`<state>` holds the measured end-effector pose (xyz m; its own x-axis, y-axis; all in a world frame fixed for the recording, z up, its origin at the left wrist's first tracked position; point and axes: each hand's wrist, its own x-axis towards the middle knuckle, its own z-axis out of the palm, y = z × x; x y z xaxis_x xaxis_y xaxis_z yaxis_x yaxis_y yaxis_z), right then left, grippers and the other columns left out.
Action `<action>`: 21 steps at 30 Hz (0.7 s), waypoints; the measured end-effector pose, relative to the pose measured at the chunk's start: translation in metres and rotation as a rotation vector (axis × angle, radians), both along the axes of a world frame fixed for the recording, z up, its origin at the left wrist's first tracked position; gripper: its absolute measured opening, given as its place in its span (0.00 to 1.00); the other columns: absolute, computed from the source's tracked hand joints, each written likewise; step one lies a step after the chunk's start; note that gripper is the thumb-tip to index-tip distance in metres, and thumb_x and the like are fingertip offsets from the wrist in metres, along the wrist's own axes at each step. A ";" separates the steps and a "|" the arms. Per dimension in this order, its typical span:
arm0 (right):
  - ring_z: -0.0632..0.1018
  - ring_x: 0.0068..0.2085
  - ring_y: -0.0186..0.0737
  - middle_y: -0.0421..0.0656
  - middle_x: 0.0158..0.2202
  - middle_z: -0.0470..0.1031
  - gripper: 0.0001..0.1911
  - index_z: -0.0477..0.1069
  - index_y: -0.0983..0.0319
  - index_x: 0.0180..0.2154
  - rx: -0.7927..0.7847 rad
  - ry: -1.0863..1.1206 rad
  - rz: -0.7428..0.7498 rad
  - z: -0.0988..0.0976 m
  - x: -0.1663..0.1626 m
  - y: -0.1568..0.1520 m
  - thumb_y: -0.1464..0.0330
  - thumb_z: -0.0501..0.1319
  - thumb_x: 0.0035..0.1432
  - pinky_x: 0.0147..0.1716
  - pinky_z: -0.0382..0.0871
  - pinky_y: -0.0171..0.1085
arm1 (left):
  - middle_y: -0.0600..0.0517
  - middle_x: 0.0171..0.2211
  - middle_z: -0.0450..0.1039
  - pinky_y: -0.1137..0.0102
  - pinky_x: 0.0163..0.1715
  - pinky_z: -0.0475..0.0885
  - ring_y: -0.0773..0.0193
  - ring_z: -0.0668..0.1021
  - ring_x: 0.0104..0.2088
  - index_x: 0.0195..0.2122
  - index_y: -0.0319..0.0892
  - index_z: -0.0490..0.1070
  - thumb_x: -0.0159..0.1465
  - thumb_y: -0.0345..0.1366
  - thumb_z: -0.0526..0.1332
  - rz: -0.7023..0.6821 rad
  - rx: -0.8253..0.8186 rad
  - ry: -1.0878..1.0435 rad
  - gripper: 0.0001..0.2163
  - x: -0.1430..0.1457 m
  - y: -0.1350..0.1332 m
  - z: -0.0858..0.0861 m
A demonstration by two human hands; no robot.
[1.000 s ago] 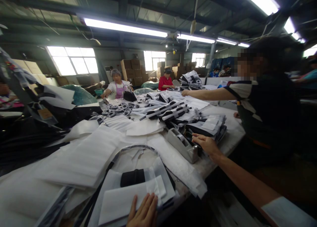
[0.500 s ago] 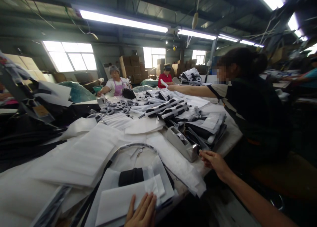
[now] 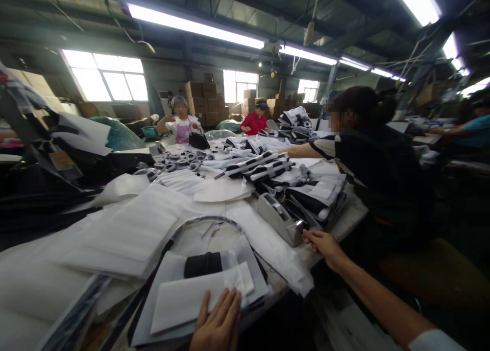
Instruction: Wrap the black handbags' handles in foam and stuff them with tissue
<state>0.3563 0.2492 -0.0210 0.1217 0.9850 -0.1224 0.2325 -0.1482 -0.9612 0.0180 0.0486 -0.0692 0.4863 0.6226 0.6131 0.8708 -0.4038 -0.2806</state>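
Note:
My left hand (image 3: 218, 318) lies with spread fingers on a folded white foam sheet (image 3: 191, 296). Under that sheet is a flat item in pale wrapping (image 3: 163, 272), with a black band (image 3: 202, 264) across it and a long wrapped strap (image 3: 179, 234) looping behind. At the cutter end of a grey tape dispenser (image 3: 278, 219), my right hand (image 3: 323, 244) is closed in a pinch on the end of the tape. The tape strip itself is too small to see clearly.
White foam sheets (image 3: 126, 228) cover the left of the table. Rolled grey rings (image 3: 178, 161) and wrapped black parts (image 3: 264, 169) are heaped further back. A co-worker (image 3: 378, 157) reaches over the table from the right; two other people sit at the far side.
My right hand has shifted slightly left, closer to the dispenser's cutter. My left hand stays on the foam sheet. The co-worker's reaching arm has dropped lower, behind the heap.

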 end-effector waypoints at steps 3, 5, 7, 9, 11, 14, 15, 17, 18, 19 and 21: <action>0.69 0.19 0.27 0.35 0.24 0.73 0.16 0.73 0.65 0.33 -0.032 -0.047 0.015 0.000 -0.002 0.002 0.58 0.63 0.64 0.20 0.66 0.30 | 0.51 0.54 0.76 0.62 0.70 0.47 0.64 0.78 0.53 0.56 0.38 0.71 0.67 0.29 0.55 0.002 -0.001 -0.013 0.17 0.001 0.000 -0.001; 0.70 0.20 0.27 0.35 0.25 0.72 0.15 0.72 0.65 0.35 -0.037 -0.093 0.018 -0.001 -0.003 0.004 0.60 0.60 0.67 0.21 0.68 0.30 | 0.51 0.55 0.76 0.63 0.69 0.50 0.63 0.78 0.54 0.57 0.38 0.71 0.66 0.29 0.56 0.001 -0.003 -0.024 0.18 0.002 0.001 -0.003; 0.70 0.20 0.27 0.35 0.26 0.72 0.14 0.72 0.65 0.35 -0.023 -0.149 0.018 -0.001 -0.005 0.003 0.61 0.60 0.67 0.21 0.67 0.30 | 0.51 0.55 0.76 0.64 0.68 0.52 0.63 0.78 0.53 0.57 0.38 0.71 0.66 0.29 0.56 0.000 -0.008 -0.033 0.18 0.002 0.001 -0.004; 0.69 0.20 0.27 0.35 0.25 0.72 0.14 0.73 0.65 0.34 0.020 -0.217 0.010 0.000 -0.004 0.002 0.61 0.61 0.66 0.21 0.66 0.30 | 0.52 0.55 0.76 0.64 0.68 0.54 0.64 0.78 0.53 0.57 0.38 0.71 0.66 0.29 0.56 0.000 -0.012 -0.041 0.19 0.002 0.000 -0.004; 0.68 0.19 0.29 0.36 0.24 0.73 0.16 0.74 0.64 0.31 0.090 -0.298 0.001 0.003 -0.002 -0.001 0.59 0.61 0.64 0.20 0.64 0.31 | 0.51 0.54 0.76 0.65 0.67 0.57 0.64 0.78 0.53 0.57 0.39 0.70 0.66 0.29 0.56 -0.006 -0.018 -0.054 0.18 0.003 0.000 -0.003; 0.71 0.21 0.36 0.40 0.22 0.76 0.19 0.75 0.61 0.25 0.214 -0.440 0.015 0.012 0.005 -0.008 0.55 0.61 0.58 0.22 0.64 0.35 | 0.50 0.54 0.77 0.65 0.67 0.57 0.64 0.78 0.53 0.57 0.39 0.70 0.66 0.30 0.56 -0.001 -0.021 -0.081 0.18 0.005 -0.001 0.001; 0.73 0.23 0.39 0.41 0.22 0.76 0.19 0.75 0.60 0.23 0.256 -0.491 0.029 0.016 0.007 -0.011 0.54 0.61 0.56 0.24 0.65 0.36 | 0.51 0.54 0.77 0.64 0.68 0.53 0.64 0.79 0.53 0.56 0.39 0.71 0.66 0.30 0.56 0.003 -0.019 -0.087 0.18 0.005 -0.001 0.003; 0.76 0.27 0.45 0.42 0.23 0.77 0.18 0.76 0.59 0.24 0.334 -0.591 0.072 0.023 0.011 -0.020 0.54 0.60 0.56 0.29 0.67 0.39 | 0.52 0.53 0.78 0.61 0.70 0.42 0.64 0.79 0.52 0.55 0.39 0.71 0.66 0.30 0.55 0.003 -0.003 -0.100 0.17 0.007 -0.001 0.007; 0.77 0.29 0.47 0.43 0.24 0.78 0.17 0.77 0.58 0.25 0.369 -0.636 0.103 0.027 0.012 -0.025 0.55 0.59 0.57 0.32 0.68 0.40 | 0.52 0.52 0.78 0.60 0.70 0.37 0.64 0.80 0.51 0.55 0.39 0.72 0.66 0.30 0.55 0.000 0.004 -0.107 0.17 0.008 -0.001 0.009; 0.78 0.32 0.49 0.44 0.27 0.80 0.16 0.78 0.58 0.28 0.401 -0.677 0.141 0.032 0.013 -0.030 0.55 0.58 0.58 0.35 0.69 0.42 | 0.52 0.52 0.78 0.59 0.69 0.34 0.64 0.80 0.51 0.55 0.39 0.72 0.66 0.30 0.55 -0.002 0.008 -0.115 0.17 0.008 -0.001 0.010; 0.79 0.38 0.51 0.46 0.34 0.82 0.14 0.79 0.57 0.34 0.457 -0.745 0.249 0.042 0.012 -0.041 0.58 0.58 0.60 0.41 0.69 0.44 | 0.52 0.51 0.79 0.59 0.69 0.33 0.63 0.80 0.50 0.54 0.39 0.72 0.66 0.30 0.54 0.003 0.012 -0.138 0.16 0.010 -0.001 0.013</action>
<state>0.3686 0.2084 0.0214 -0.2097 0.9266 0.3122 0.7917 0.3483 -0.5019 0.0275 0.0478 -0.0560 0.3952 0.6163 0.6812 0.9024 -0.3990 -0.1626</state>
